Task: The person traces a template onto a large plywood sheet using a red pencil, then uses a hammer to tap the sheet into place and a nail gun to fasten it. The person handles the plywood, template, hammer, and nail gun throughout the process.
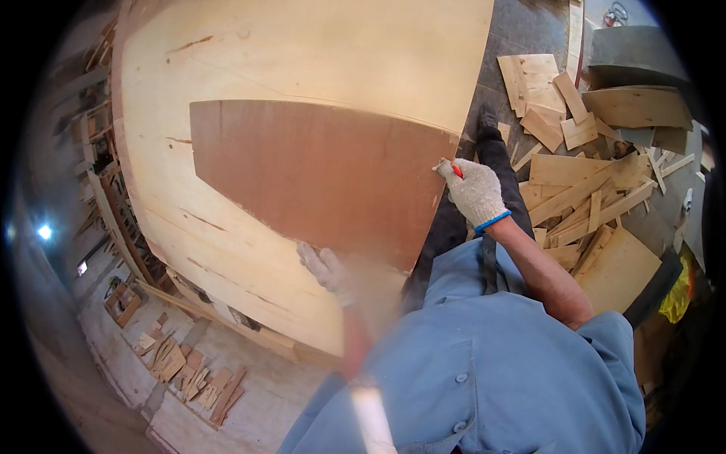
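Observation:
A reddish-brown veneer sheet (318, 170) lies on a large pale plywood panel (302, 53). My left hand (324, 265), in a white glove and blurred by motion, rests at the sheet's lower edge, fingers spread on the wood. My right hand (473, 189), also in a white glove, is at the sheet's right edge and grips a small red-handled tool (456, 170), likely a knife, whose tip touches that edge. I wear a blue work shirt.
Pale plywood offcuts (582, 189) lie in a heap on the floor at right. More wood scraps (193, 374) lie on the concrete floor at lower left. Wooden frames (102, 151) stand along the left. A yellow object (677, 291) sits at far right.

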{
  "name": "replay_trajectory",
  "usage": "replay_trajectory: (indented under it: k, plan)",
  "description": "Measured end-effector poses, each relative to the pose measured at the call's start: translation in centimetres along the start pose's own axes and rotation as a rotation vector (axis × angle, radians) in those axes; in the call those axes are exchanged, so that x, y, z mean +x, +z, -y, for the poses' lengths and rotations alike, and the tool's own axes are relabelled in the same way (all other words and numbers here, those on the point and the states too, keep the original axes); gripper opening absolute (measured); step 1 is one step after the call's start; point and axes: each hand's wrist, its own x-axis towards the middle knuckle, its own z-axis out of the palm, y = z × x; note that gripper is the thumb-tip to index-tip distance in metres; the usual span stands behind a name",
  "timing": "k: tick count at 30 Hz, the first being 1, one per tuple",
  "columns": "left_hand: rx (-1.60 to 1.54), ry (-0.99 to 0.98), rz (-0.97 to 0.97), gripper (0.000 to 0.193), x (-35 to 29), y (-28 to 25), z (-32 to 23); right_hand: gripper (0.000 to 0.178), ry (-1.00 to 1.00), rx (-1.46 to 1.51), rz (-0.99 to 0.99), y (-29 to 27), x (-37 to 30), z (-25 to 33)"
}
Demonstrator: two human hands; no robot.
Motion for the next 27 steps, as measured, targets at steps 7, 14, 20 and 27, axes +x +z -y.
replay_trajectory:
  k: [7, 14, 20, 27]
  plan:
    - [0.030, -0.011, 0.112, 0.060, -0.2, -1.2, -1.7, 0.041, 0.047, -0.010, 0.018, 0.3, 0.1, -0.3]
    - [-0.122, 0.003, 0.045, 0.061, -0.5, -0.3, -0.7, 0.039, 0.047, 0.024, 0.004, 0.5, 0.1, -0.4]
    - [-0.079, 0.103, 0.048, 0.060, -0.1, -0.4, 0.4, 0.044, 0.095, -0.016, 0.062, 0.1, 0.1, 0.1]
    - [-0.080, 0.054, -0.004, 0.058, 0.2, 0.7, 1.1, 0.043, 0.089, -0.043, 0.067, -0.2, 0.0, 0.5]
